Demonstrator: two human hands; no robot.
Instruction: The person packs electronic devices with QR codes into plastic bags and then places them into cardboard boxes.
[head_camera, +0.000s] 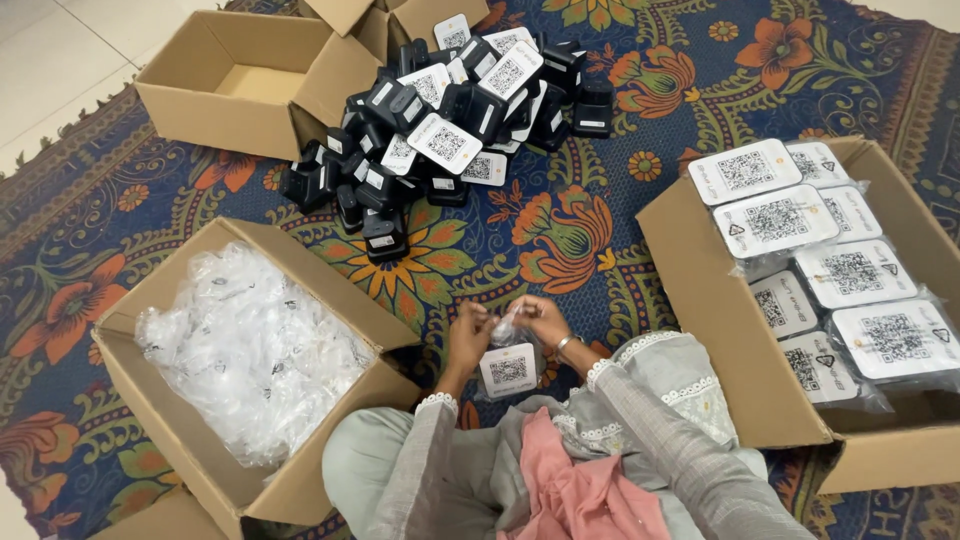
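Note:
My left hand (470, 335) and my right hand (540, 318) meet in front of my lap, both pinching the top of a clear plastic bag (508, 340). A small black device with a white square-code label (509, 370) hangs inside that bag, just above my knees. A heap of the same black devices (450, 120) lies on the patterned rug (590, 250) ahead of me, beyond arm's reach of both hands.
A cardboard box of crumpled clear bags (240, 350) stands at my left. At my right a cardboard box (730, 340) holds several bagged devices (850, 270). An empty open box (240, 85) sits at the far left, another box (400, 15) behind the heap.

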